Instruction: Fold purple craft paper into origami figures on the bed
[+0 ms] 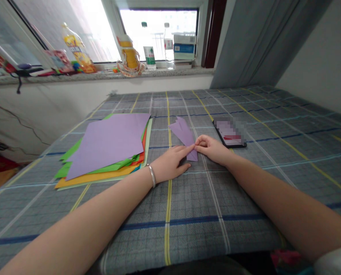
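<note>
A folded purple paper shape [184,134] lies on the grey checked cloth [193,206], its split end pointing away from me. My left hand [172,162] rests flat on the cloth, its fingertips pressing the near end of the shape; a silver bracelet [152,175] circles that wrist. My right hand [213,148] is curled, its thumb and fingers pinching the same near end from the right. The two hands nearly touch over the paper.
A stack of coloured paper sheets [110,147], purple on top, lies to the left. A phone [230,133] lies just right of my right hand. Bottles [149,49] and boxes [184,47] stand on the windowsill. A curtain [253,42] hangs at the right.
</note>
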Demonstrator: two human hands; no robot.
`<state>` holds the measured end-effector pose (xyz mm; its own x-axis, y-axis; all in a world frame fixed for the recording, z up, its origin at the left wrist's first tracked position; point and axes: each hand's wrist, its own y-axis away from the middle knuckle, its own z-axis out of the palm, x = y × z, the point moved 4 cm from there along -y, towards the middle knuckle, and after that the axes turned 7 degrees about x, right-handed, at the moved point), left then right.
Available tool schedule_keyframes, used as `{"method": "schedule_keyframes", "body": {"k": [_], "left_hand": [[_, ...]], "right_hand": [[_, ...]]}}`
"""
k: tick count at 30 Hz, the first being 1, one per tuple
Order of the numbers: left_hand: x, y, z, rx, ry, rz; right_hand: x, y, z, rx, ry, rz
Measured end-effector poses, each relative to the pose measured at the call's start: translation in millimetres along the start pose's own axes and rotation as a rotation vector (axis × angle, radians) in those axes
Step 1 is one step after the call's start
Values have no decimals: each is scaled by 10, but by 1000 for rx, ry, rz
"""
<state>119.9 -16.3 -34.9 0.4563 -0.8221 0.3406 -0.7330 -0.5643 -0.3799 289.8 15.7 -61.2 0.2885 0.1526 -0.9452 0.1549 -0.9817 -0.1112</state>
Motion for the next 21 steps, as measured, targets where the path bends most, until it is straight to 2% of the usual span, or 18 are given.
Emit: {"method": "schedule_keyframes", "body": {"k": [5, 11, 16, 21], "left_hand": [[45, 26, 30, -10, -104, 23], [46, -7, -48, 22, -413, -66], [86, -19, -148, 79, -624, 49], [86, -2, -169, 169, -661, 122]], "right_hand": [[-12, -9, 5, -5, -18, 15], [-48, 13, 14, -16, -81, 27], [-63, 18, -65, -45, -3, -5], [-78, 15, -109, -99, -49, 14]]}}
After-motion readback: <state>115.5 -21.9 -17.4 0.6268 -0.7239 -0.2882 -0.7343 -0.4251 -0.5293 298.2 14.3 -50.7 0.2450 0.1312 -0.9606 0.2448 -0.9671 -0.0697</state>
